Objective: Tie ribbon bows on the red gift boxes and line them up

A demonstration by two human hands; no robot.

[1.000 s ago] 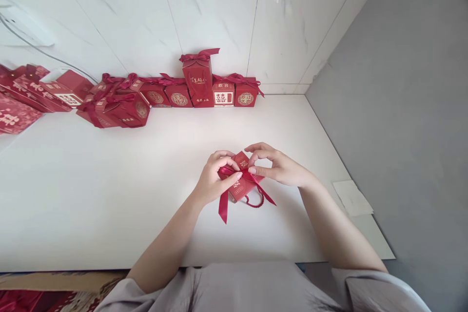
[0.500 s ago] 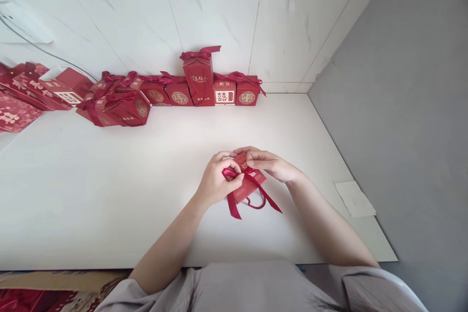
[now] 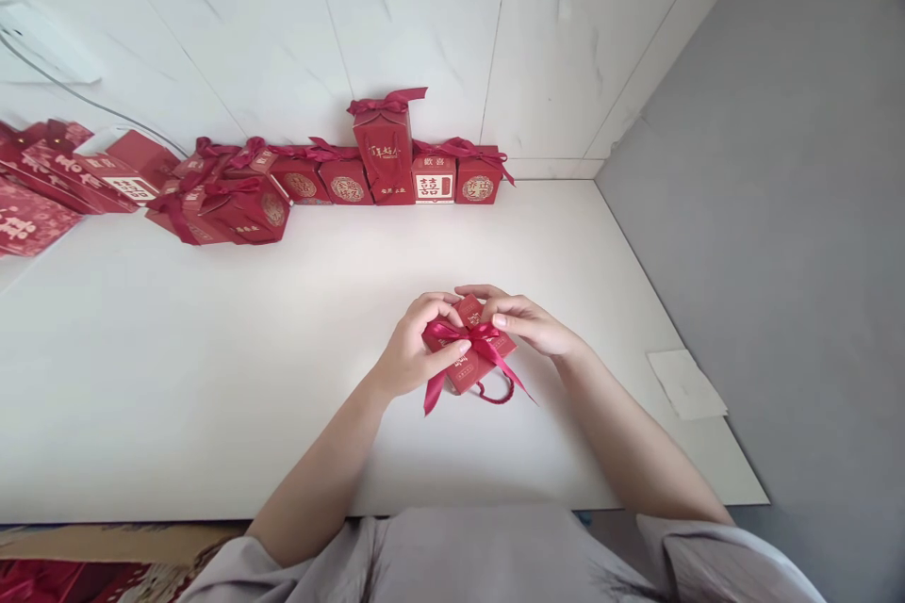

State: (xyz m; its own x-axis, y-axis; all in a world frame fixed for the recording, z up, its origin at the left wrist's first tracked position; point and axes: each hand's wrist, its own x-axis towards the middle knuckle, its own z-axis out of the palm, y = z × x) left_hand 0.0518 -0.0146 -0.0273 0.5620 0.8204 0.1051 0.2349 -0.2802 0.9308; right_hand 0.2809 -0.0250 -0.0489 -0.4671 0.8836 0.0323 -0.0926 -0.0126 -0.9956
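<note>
Thumb and fingers of left hand [image 3: 416,347] touch ribbon bow [image 3: 484,333]; right hand [image 3: 534,326] is just apart from it, fingers curled by the right loop. Can't tell if either is gripping. Bow's on red box [image 3: 463,375] between them on white table [image 3: 212,377], partly covered by hands; cord handle [image 3: 506,396] near side. White sheets [image 3: 685,383] right. Wall-side: box row [image 3: 346,184], one reads 歡喜 / 囍 [image 3: 434,189]; tall box [image 3: 383,141], gold 百年好合.
</note>
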